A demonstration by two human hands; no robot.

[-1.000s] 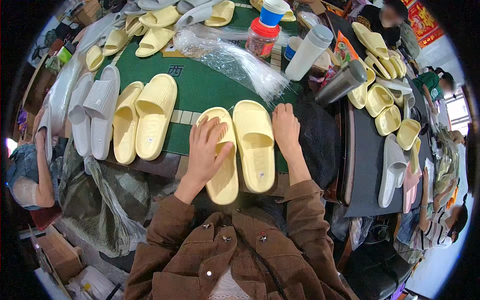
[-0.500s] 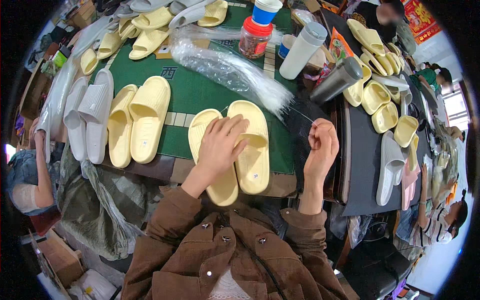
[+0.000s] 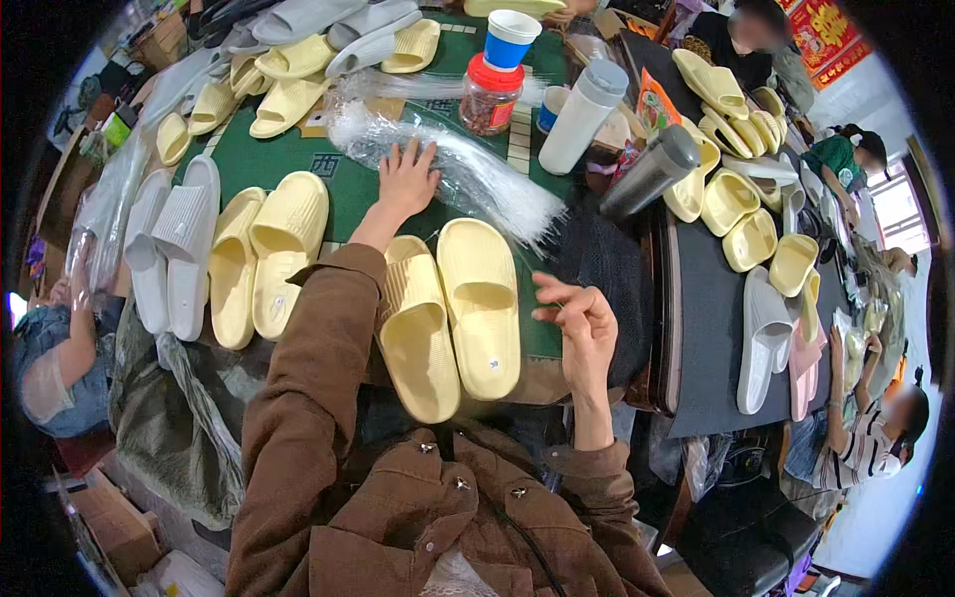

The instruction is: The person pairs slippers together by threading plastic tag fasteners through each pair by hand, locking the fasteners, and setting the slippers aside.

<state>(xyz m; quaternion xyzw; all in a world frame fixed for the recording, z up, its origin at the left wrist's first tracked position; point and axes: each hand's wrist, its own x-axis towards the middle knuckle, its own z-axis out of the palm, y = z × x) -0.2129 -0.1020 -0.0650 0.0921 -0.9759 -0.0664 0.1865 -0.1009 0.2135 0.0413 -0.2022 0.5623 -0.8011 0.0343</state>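
Observation:
A pair of pale yellow slides (image 3: 478, 328) lies side by side in front of me, toes pointing away, with a small white sticker on the right one's insole. Beyond them, my left hand (image 3: 406, 184) rests with spread fingers on a bundle of thin clear plastic strands (image 3: 497, 189), partly wrapped in clear film. Right of the pair, my right hand (image 3: 582, 323) hovers with its fingers loosely bent and apart, and I see nothing in it. Another yellow pair (image 3: 288, 254) and a grey pair (image 3: 186, 249) stand to the left on the green tabletop (image 3: 269, 149).
A red-lidded jar (image 3: 490, 95) carries a blue-and-white paper cup (image 3: 512, 38). A white bottle (image 3: 585, 116) and a dark grey tumbler (image 3: 652, 171) stand to its right. More slides pile up at the back left and on the dark side table (image 3: 701, 338). Other people sit on both sides.
My left hand has left the yellow slides and reached forward onto the strand bundle. My right hand has moved left and lower; its pinch on a thin strand has loosened.

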